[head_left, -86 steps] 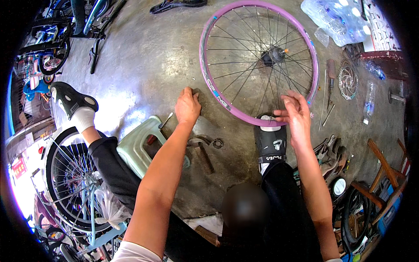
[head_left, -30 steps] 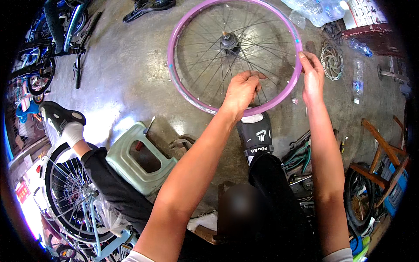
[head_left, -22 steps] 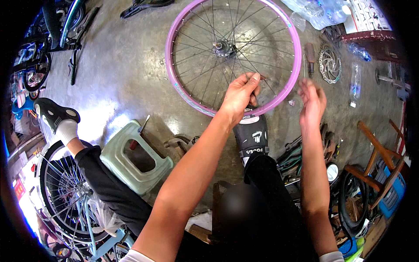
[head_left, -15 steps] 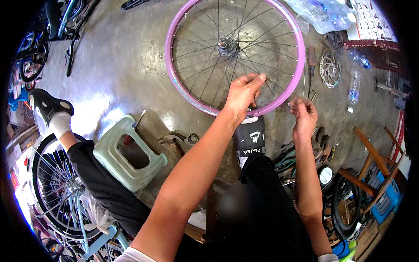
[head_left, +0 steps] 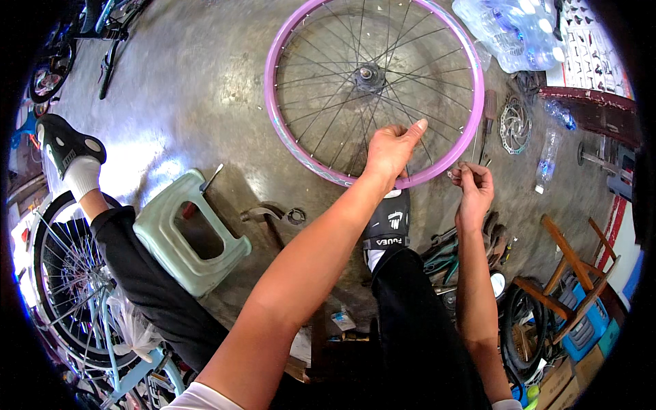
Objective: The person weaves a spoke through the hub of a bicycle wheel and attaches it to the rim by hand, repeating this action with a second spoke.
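A bicycle wheel with a pink rim (head_left: 275, 109), dark spokes and a central hub (head_left: 369, 77) stands out in front of me, without a tyre. Its near edge is by the toe of my black shoe (head_left: 388, 222). My left hand (head_left: 393, 154) is closed at the near part of the rim, thumb stretched up over the spokes, the other fingers curled down and partly hidden. Just right of the rim, my right hand (head_left: 475, 191) pinches a small shiny metal piece (head_left: 452, 175), too small to name.
Left of me stands a pale green plastic stool (head_left: 154, 222). On the right lie a screwdriver (head_left: 490, 109), a brake disc (head_left: 515, 124), a plastic bottle (head_left: 546, 164) and several hand tools (head_left: 441, 256). A wooden frame (head_left: 567, 253) stands farther right; another bicycle wheel (head_left: 41, 273) is lower left.
The view has shifted a little, so the wheel and both hands sit slightly differently in it. My left hand stays closed at the rim; my right hand still pinches the small piece beside it.
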{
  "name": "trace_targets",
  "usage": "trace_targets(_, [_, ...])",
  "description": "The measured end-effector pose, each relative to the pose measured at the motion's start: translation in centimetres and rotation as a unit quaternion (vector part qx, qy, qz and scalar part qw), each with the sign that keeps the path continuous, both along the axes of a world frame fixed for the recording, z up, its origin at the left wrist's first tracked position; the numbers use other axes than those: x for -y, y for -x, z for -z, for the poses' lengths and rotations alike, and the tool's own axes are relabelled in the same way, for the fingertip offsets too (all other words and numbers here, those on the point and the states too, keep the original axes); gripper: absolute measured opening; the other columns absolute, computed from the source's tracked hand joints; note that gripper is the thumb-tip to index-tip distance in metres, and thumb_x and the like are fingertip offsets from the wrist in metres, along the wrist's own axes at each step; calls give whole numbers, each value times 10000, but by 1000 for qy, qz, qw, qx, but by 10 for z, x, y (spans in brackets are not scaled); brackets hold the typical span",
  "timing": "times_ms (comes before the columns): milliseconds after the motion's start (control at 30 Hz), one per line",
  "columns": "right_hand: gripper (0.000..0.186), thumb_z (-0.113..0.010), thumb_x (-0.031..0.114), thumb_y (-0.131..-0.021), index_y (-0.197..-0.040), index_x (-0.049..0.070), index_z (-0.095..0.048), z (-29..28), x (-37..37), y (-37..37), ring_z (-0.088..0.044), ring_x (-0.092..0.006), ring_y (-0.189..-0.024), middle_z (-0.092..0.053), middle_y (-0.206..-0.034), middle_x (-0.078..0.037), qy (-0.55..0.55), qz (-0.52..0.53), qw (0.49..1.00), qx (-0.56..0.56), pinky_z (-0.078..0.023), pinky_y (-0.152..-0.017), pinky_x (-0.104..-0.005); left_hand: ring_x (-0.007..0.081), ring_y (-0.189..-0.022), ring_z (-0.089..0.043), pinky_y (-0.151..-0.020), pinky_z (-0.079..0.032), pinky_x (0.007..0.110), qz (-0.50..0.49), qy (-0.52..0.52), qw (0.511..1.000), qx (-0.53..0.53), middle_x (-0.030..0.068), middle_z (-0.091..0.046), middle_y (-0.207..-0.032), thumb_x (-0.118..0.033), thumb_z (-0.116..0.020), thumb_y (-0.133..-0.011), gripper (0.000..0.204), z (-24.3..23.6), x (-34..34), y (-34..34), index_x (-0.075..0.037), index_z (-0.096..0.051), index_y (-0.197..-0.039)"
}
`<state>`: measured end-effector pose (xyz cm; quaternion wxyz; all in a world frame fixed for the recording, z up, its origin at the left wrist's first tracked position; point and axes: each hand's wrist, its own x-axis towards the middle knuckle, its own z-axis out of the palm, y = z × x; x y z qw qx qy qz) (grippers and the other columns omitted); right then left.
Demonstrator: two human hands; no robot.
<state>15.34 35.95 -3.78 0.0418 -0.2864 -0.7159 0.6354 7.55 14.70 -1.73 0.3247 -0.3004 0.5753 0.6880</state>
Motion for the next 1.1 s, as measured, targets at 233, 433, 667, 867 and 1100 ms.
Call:
trace_targets(233, [133,-700,78,-971,-1071,-4,-672,-8,-2,7,-700,-160,-812,-712,-922,-69,26,8,1000,3,-555,-710,-294,122,-485,-484,-410,-419,301,16,11,1000,4,-2,-506,-607,-577,-699,-928,618,0,-4,-1,34,-711,-1021])
trace_targets(433, [169,-689,92,-979,-1110,-14,-686,-3,2,3,-688,-162,-810,-718,-928,-80,11,9,1000,13,-548,-734,-299,168,-492,-575,-426,-483,342,19,22,1000,-3,37,-552,-603,-564,-688,-936,612,7,-5,-2,36,-741,-1046])
trace_targets(667, [190,-645,117,-1012,-1151,-10,-668,-9,8,5,-680,-159,-860,-733,-1010,-94,42,18,999,-11,-540,-756,-298,91,-485,-431,-398,-389,277,17,4,1000,-3,-25,-472,-608,-561,-653,-970,567,-1,-3,-1,3,-697,-1013])
trace_targets(867, [209,-679,135,-1002,-1165,7,-697,-4,4,7,-651,-132,-855,-715,-1005,-51,38,-14,999,7,-522,-762,-289,139,-540,-575,-439,-506,329,28,3,1000,0,25,-551,-621,-573,-669,-946,621,3,1,-2,24,-728,-1107])
trace_targets(1100, [197,-678,133,-1006,-1168,21,-696,10,12,14,-575,-100,-823,-663,-939,-4,111,-2,994,-6,-477,-752,-278,125,-534,-562,-436,-508,319,33,-13,999,-6,18,-545,-606,-579,-643,-963,608,3,1,-2,15,-722,-1069])
